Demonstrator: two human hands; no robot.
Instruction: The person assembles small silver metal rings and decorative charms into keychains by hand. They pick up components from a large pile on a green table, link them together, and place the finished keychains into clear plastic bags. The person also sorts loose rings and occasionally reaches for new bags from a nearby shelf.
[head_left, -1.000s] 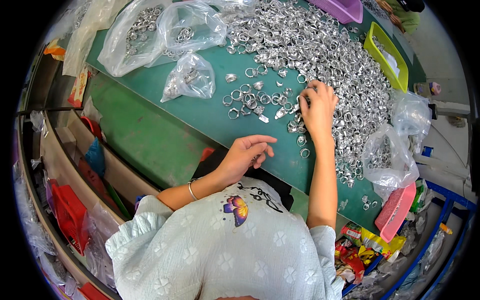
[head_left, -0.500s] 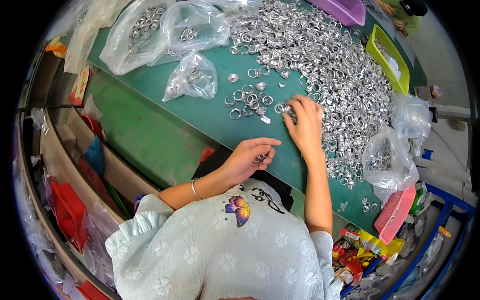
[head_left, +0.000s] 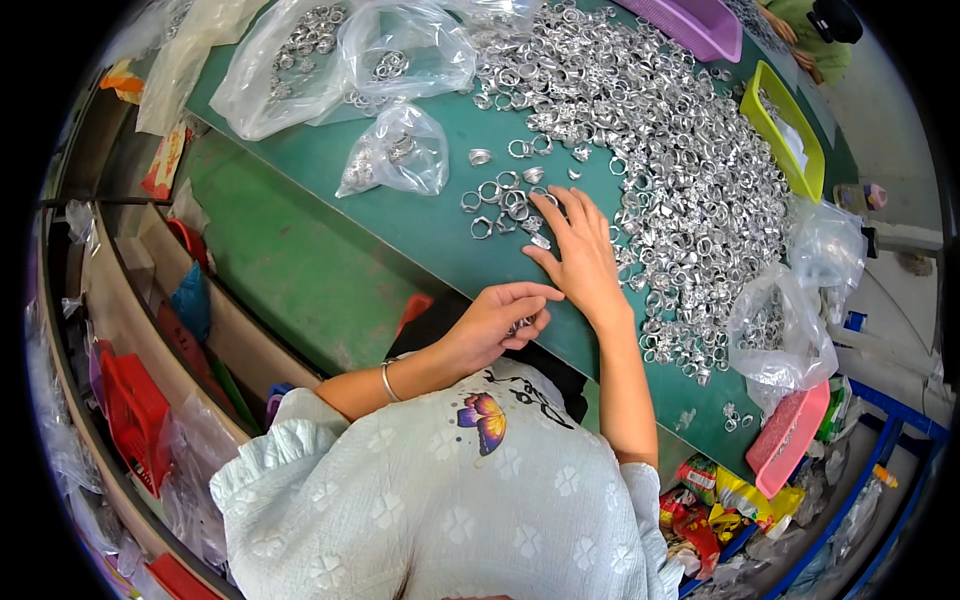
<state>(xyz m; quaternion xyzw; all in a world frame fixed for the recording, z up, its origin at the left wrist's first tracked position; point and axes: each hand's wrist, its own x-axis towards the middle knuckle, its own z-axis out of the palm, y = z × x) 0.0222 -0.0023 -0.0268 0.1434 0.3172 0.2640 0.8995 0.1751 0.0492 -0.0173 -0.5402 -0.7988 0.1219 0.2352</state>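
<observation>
My left hand (head_left: pixel 500 320) is held at the near edge of the green table, its fingers curled round several silver rings that partly show in the palm. My right hand (head_left: pixel 582 255) lies over the tabletop with fingers stretched out and thumb apart. Its fingertips reach the right side of a small group of silver rings (head_left: pixel 482 228); whether they touch a ring is hard to see. A little white tag (head_left: pixel 540 241) lies by the thumb. Beyond and to the right spreads a large heap of silver rings (head_left: pixel 700 215).
Clear plastic bags with rings (head_left: pixel 415 145) lie at the far left; another bag (head_left: pixel 785 330) lies at the right. A yellow-green basket (head_left: pixel 815 165), a purple basket (head_left: pixel 715 25) and a pink tray (head_left: pixel 785 445) border the heap. Another person (head_left: pixel 825 50) is at the far right.
My right hand has moved left and nearer from the heap's edge to the small group, and its fingers have straightened. The left hand stays nearly still, still closed on rings.
</observation>
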